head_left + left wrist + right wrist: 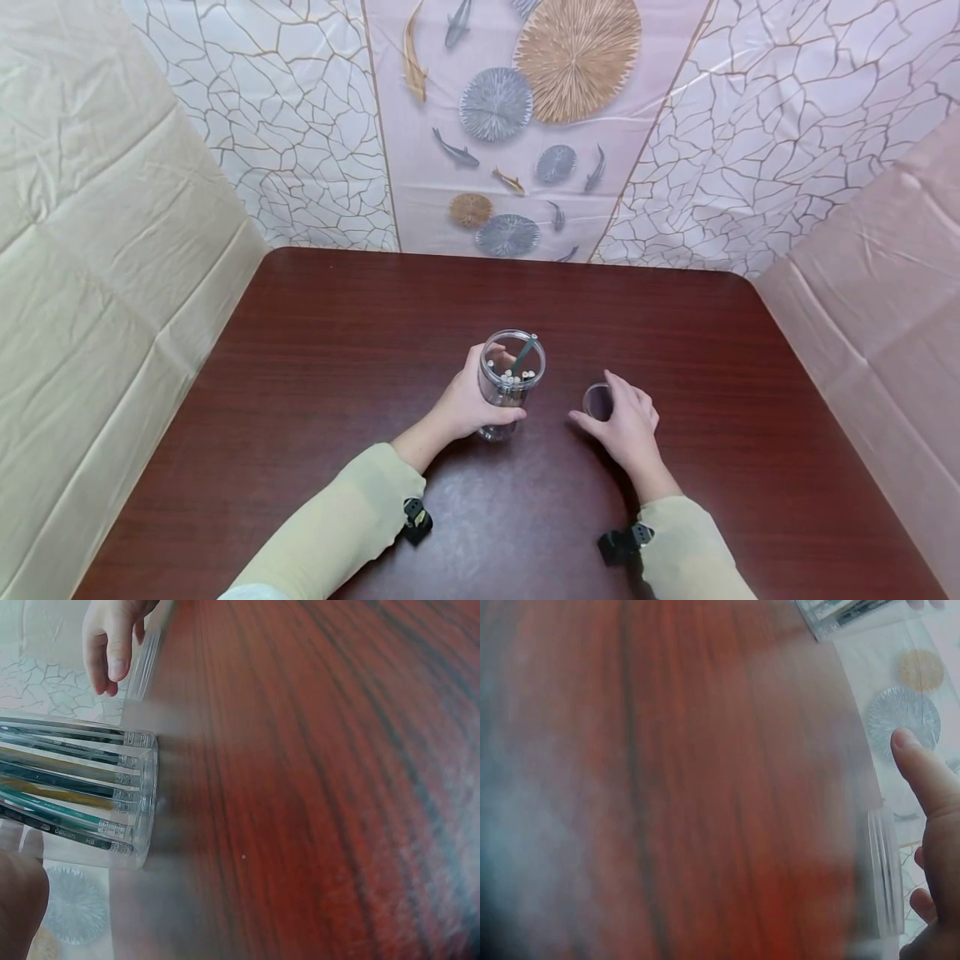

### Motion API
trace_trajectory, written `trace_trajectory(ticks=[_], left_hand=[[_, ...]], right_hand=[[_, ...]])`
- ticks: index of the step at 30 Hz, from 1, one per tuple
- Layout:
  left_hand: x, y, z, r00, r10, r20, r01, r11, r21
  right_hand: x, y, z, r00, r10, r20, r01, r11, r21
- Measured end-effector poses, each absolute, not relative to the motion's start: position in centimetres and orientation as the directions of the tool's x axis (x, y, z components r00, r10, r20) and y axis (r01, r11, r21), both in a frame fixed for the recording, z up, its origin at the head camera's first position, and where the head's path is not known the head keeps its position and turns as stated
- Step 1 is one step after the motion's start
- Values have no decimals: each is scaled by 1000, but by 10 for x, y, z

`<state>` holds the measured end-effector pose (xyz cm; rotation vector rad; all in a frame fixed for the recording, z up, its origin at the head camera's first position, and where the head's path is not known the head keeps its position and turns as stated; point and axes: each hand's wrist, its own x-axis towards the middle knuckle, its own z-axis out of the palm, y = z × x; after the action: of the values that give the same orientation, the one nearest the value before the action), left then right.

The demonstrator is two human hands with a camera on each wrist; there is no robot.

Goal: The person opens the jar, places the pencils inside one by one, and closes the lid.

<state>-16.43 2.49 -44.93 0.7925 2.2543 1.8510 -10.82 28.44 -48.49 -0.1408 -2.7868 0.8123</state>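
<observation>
My left hand [471,402] grips a clear plastic jar [487,395] around its side. Pencils [67,791] stand inside, seen through the wall in the left wrist view; one green pencil [522,353] rises higher than the others and leans against the rim. To the right, a round clear lid [598,402] lies on the table. Around it my right hand [624,421] is spread, thumb on the near side and fingers beyond. The right wrist view shows the thumb [922,769] apart from the lid [886,874]; finger contact cannot be told.
Both hands are over the middle of a dark red-brown wooden table [360,333]. A patterned cloth [300,125] hangs behind its far edge. Pale cloth panels [97,275] stand along the left and right sides.
</observation>
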Motion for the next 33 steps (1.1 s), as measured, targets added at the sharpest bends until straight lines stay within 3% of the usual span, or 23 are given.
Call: trace_trajectory(ticks=[23, 33], left_hand=[[-163, 24, -449, -862, 465, 203, 290, 123, 949], [-145, 19, -410, -857, 475, 202, 300, 139, 944]], right_hand=[[-106, 290, -489, -977, 208, 43, 163, 863, -477], [-107, 291, -489, -978, 202, 42, 158, 863, -480]])
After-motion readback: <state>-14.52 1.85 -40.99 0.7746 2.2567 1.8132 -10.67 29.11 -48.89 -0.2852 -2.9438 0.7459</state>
